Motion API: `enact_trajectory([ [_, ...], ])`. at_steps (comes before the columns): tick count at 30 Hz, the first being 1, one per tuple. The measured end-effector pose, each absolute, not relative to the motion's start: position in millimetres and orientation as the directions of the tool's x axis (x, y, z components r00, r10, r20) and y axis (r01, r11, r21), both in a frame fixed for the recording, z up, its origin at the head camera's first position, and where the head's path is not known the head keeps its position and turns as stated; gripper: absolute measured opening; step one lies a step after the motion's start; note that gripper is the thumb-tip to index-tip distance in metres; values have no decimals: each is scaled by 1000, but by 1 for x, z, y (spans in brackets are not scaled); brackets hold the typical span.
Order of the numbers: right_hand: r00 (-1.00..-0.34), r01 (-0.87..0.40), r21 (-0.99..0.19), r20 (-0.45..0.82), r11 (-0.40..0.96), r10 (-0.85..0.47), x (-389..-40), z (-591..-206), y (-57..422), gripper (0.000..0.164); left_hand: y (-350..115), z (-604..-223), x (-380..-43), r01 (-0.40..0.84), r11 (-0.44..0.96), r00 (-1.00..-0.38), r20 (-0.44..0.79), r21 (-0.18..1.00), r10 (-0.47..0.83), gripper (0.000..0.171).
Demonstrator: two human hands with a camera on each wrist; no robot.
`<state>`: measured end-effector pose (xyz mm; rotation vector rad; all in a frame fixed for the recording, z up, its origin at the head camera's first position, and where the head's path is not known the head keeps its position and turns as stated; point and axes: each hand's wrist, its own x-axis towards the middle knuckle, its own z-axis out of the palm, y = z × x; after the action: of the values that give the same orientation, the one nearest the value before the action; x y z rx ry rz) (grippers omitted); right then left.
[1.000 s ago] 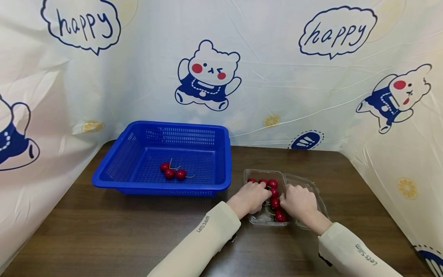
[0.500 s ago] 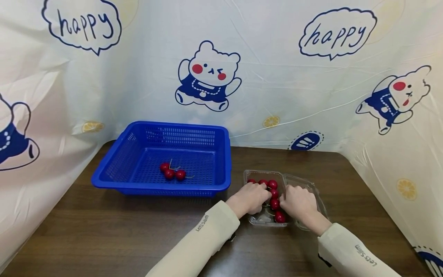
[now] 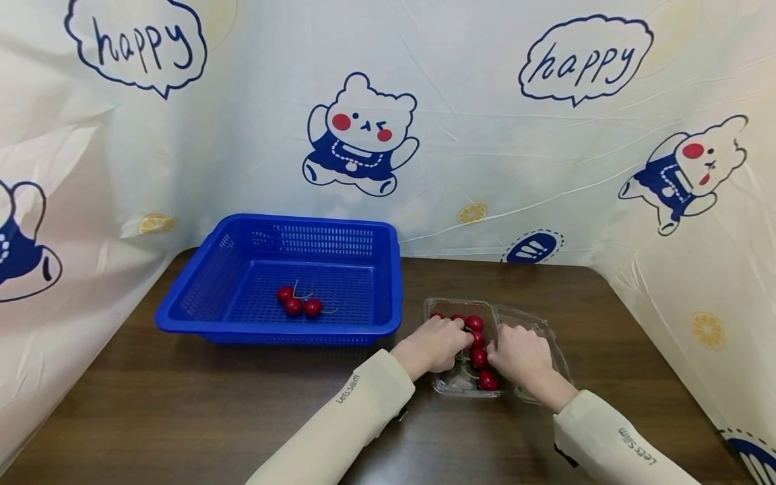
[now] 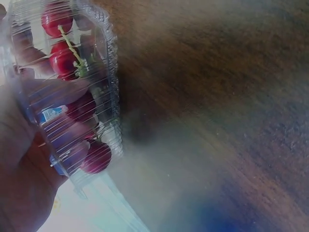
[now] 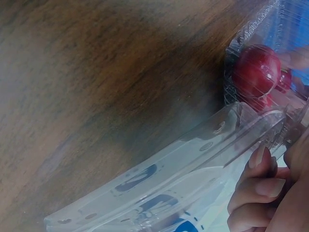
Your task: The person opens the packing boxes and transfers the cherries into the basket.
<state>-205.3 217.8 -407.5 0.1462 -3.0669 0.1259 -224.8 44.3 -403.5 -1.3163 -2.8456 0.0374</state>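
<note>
A clear plastic clamshell box (image 3: 467, 391) lies on the table with its lid (image 5: 145, 193) folded out to the right. Several red cherries (image 3: 487, 380) with green stems are in it. My left hand (image 3: 433, 345) reaches over the box's left wall. Inside, its fingers (image 4: 58, 92) close on a cherry (image 4: 81, 107), seen through the plastic in the left wrist view. At the seam between box and lid, my right hand (image 3: 523, 357) grips the plastic edge with curled fingers (image 5: 258, 188). The left hand partly hides the cherries beneath it.
A blue plastic basket (image 3: 279, 330) with perforated sides stands at the left, and a small group of cherries (image 3: 294, 307) lies on its floor. The brown wooden table (image 3: 182, 411) meets a printed cloth (image 3: 461, 155) at the back and sides.
The head view has shifted slightly, carrying everything a little to the left in the picture. Both hands stay at the box, and the cherries keep their places.
</note>
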Motion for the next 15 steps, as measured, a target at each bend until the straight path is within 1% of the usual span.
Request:
enact_trajectory([
  [5, -993, -98, -79, 76, 992, -92, -205, -408, 218, 23, 43, -402, -225, 763, 645, -644, 25, -44, 764, 20],
  [8, -993, -97, -77, 79, 992, -91, -205, -408, 217, 23, 43, -400, -225, 766, 640, -640, 22, -49, 768, 20],
  [11, -993, -98, -76, 74, 992, -92, -205, -408, 217, 23, 43, -400, -225, 773, 633, -634, 9, -41, 774, 21],
  [15, -994, -96, -77, 64, 992, -92, -205, -408, 217, 23, 44, -396, -224, 781, 624, -624, -3, -2, 781, 22],
])
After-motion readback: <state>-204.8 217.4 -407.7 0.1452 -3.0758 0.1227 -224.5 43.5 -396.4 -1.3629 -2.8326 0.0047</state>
